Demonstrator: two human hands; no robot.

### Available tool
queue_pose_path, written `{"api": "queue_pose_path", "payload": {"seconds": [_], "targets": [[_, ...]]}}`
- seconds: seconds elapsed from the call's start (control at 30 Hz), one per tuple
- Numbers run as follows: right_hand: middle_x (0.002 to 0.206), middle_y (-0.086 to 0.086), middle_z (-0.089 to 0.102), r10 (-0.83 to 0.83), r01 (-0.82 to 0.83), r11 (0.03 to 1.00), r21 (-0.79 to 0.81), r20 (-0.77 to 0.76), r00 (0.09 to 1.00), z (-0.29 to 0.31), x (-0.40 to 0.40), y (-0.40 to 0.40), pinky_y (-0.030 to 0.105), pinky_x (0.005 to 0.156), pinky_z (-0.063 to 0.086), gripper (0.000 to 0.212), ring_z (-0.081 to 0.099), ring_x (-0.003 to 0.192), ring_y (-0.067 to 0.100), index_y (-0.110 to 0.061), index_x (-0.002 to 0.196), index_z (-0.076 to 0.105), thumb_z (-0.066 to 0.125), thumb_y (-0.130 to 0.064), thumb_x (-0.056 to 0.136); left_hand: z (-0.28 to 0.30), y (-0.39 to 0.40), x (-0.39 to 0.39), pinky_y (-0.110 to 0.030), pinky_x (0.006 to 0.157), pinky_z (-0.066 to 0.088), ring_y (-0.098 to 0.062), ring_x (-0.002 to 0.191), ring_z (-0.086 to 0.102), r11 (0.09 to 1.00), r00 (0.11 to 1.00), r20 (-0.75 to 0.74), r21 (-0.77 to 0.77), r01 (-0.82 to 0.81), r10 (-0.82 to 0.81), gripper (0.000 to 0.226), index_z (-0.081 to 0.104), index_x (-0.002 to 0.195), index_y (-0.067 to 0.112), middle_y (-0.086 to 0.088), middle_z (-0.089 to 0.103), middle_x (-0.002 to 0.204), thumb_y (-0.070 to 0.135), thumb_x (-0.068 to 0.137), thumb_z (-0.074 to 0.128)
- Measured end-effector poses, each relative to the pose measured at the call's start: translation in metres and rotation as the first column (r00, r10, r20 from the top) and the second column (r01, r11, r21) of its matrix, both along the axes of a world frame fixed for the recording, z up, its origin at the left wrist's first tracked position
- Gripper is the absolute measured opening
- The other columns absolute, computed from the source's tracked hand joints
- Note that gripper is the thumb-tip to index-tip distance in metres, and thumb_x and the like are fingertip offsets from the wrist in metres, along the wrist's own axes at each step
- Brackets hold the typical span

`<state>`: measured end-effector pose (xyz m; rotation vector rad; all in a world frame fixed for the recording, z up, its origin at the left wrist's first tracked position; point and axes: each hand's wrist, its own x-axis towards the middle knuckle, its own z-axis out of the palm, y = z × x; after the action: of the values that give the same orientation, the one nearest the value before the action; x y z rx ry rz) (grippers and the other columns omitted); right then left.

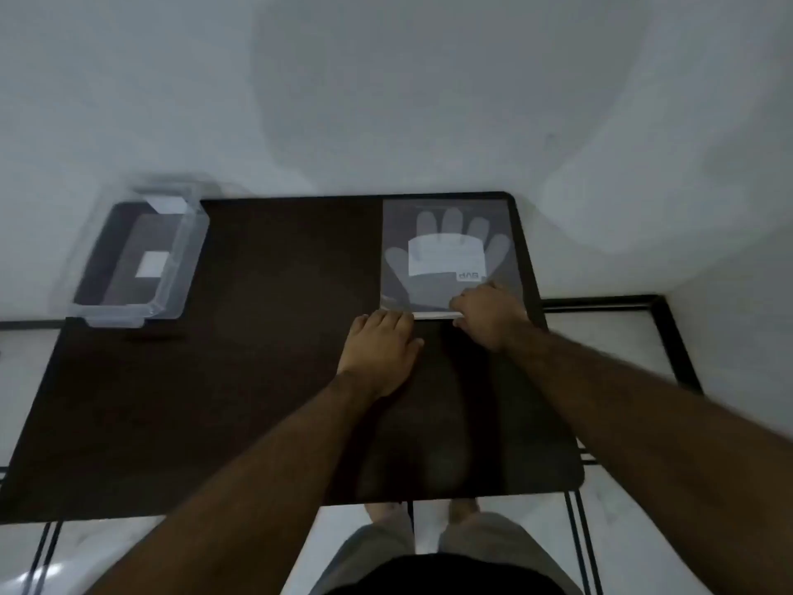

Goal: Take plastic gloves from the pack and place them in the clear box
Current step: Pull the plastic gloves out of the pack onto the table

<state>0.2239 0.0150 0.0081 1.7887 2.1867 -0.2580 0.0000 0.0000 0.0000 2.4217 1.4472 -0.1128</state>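
The flat clear pack of plastic gloves (446, 251) lies at the far right of the dark table (257, 380), with a hand shape and a white label showing through it. My right hand (489, 315) pinches the pack's near edge, fingers curled on it. My left hand (379, 350) lies flat beside it, palm down, with its fingertips on the pack's near left corner. The clear box (137, 259) stands at the far left corner of the table, open on top, with a white label inside.
The table stands against a white wall. Black metal frame bars (669, 337) run to the right of the table over a pale floor. My legs and feet show below the table's near edge.
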Motion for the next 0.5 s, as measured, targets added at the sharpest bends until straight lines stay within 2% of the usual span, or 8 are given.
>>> {"api": "queue_pose_path", "payload": {"seconds": [0.17, 0.33, 0.5], "targets": [[0.119, 0.003, 0.069, -0.009, -0.017, 0.984, -0.179, -0.142, 0.99, -0.015, 0.023, 0.015, 0.044, 0.102, 0.052, 0.02, 0.064, 0.11, 0.024, -0.024, 0.117, 0.071, 0.059, -0.033, 0.105, -0.024, -0.003, 0.03, -0.046, 0.123, 0.033, -0.024, 0.148, 0.046, 0.999, 1.0, -0.014, -0.039, 0.022, -0.023, 0.052, 0.051, 0.153, 0.019, -0.004, 0.054, 0.158, 0.047, 0.109, 0.044], [0.124, 0.003, 0.068, -0.009, -0.065, 0.974, -0.215, -0.324, 0.946, -0.026, 0.044, 0.027, 0.041, 0.107, 0.049, 0.024, 0.062, 0.115, 0.023, -0.022, 0.122, 0.074, 0.057, -0.026, 0.106, -0.031, -0.008, 0.055, -0.044, 0.115, 0.04, -0.025, 0.133, 0.056, 1.0, 1.0, -0.001, -0.016, 0.027, -0.027, 0.042, 0.06, 0.141, 0.018, -0.004, 0.064, 0.142, 0.042, 0.109, 0.047], [0.116, 0.001, 0.069, 0.056, -0.149, 0.966, -0.209, -0.397, 0.916, -0.035, 0.055, 0.038, 0.04, 0.102, 0.052, 0.017, 0.064, 0.108, 0.019, -0.023, 0.113, 0.075, 0.064, -0.031, 0.102, -0.039, -0.004, 0.075, -0.044, 0.111, 0.043, -0.026, 0.127, 0.061, 0.999, 1.0, 0.009, 0.032, 0.001, -0.001, 0.036, 0.066, 0.132, 0.016, -0.005, 0.069, 0.134, 0.038, 0.107, 0.051]]}}
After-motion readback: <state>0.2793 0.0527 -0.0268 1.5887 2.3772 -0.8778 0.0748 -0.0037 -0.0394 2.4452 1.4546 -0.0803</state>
